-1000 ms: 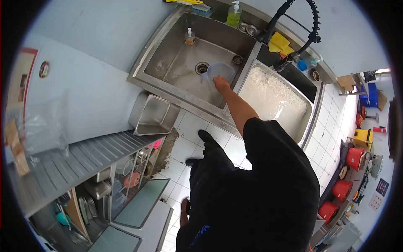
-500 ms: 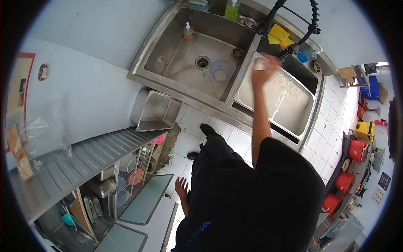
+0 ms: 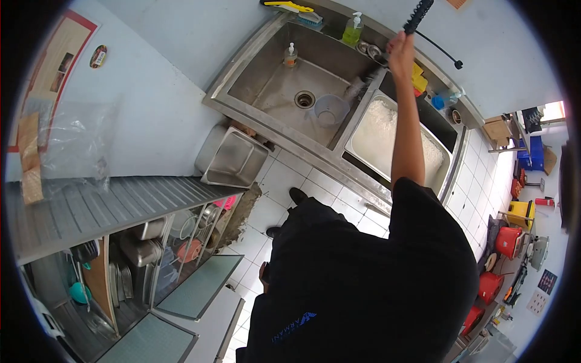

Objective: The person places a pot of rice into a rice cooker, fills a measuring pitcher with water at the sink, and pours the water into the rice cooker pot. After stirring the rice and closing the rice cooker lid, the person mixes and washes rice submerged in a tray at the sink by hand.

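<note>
My right hand [image 3: 400, 55] reaches over the divider between two sinks, its fingers wrapped round the black spray faucet [image 3: 417, 17] below the coiled hose section. A blurred streak, perhaps spray or the nozzle, shows over the left basin near the divider. Under my forearm a steel pan [image 3: 350, 145] sits in the right sink, with white rice [image 3: 381, 115] in cloudy water. In the left sink basin [image 3: 266, 85] a clear plastic bowl [image 3: 331, 110] lies near the drain. My left hand [image 3: 264, 277] hangs at my side, mostly hidden by my black shirt.
Soap bottles [image 3: 352, 29], yellow sponges [image 3: 419, 80] and a blue-capped bottle [image 3: 446, 98] line the sink's back ledge. An empty steel pan [image 3: 233, 158] stands left of the sink, beside a ridged metal counter [image 3: 121, 209]. Open cabinet doors [image 3: 203, 284] stick out by my left side.
My right hand has left the rice pan and moved up to the spray faucet, which has swung left. My left hand has drawn in against my body. The view has shifted slightly.
</note>
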### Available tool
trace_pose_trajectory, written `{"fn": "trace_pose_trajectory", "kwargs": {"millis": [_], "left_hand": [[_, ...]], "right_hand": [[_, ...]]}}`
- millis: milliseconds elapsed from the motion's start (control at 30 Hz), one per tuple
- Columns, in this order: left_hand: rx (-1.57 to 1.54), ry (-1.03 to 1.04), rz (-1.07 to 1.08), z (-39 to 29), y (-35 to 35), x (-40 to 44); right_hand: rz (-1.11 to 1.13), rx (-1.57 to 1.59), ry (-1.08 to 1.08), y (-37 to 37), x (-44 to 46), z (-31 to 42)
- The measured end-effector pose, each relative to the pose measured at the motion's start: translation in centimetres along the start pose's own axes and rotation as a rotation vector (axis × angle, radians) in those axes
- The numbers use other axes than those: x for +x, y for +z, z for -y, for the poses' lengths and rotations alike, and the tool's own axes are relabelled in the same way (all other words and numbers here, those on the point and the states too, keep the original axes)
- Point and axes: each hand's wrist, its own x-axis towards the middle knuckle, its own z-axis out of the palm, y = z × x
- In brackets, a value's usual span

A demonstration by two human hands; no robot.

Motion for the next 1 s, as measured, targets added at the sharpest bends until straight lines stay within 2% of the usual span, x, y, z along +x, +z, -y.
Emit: {"fn": "trace_pose_trajectory", "kwargs": {"millis": [200,267,367,400,500,567,600,633,700,767,800,833,867,933,1000], "left_hand": [[0.013,-0.046,-0.036,-0.3,-0.6,-1.2],[0.063,-0.001,-0.064,-0.3,-0.7,-0.9],[0.236,0.175,-0.138,-0.8,-0.5,-0.5],[0.095,0.039,-0.108,-1.1,-0.5,-0.5],[-0.251,-0.251,-0.09,-3.2,-0.1,-0.4],[-0.39,-0.364,-0.102,-4.2,0.3,-0.4],[-0.434,-0.395,-0.111,-4.6,0.3,-0.5],[-0.478,-0.432,-0.118,-4.9,0.4,-0.6],[-0.57,-0.507,-0.143,-5.4,0.4,-0.8],[-0.649,-0.6,-0.182,-6.2,0.3,-1.2],[-0.685,-0.659,-0.207,-6.7,0.2,-1.4],[-0.713,-0.698,-0.227,-7.2,0.1,-1.6],[-0.738,-0.734,-0.253,-7.7,0.1,-1.9],[-0.746,-0.565,-0.244,-6.7,0.3,-3.1],[-0.706,-0.449,-0.203,-3.8,0.3,-4.2]], "right_hand": [[0.082,0.015,-0.025,6.8,-0.2,1.4],[0.026,-0.06,-0.032,6.8,0.0,-0.1],[0.061,0.089,0.027,5.5,-1.1,-0.4],[0.071,0.127,0.033,4.5,-2.0,0.2],[-0.039,-0.15,-0.186,4.0,-5.1,-0.4],[-0.108,-0.3,-0.198,4.5,-8.3,-2.2],[-0.082,-0.256,-0.135,4.8,-10.7,-1.5],[-0.099,-0.247,-0.166,6.0,-13.2,-3.4],[-0.07,-0.187,-0.003,8.7,-18.8,-6.2],[0.164,-0.229,0.416,11.9,-23.7,-10.7],[0.249,0.161,0.885,13.7,-25.4,-13.9],[0.206,0.431,1.39,15.5,-27.1,-17.2],[0.118,0.601,1.661,16.5,-28.8,-19.9],[-0.15,0.834,1.761,18.4,-31.8,-26.2],[-0.395,1.009,1.691,20.2,-33.5,-32.3]]}}
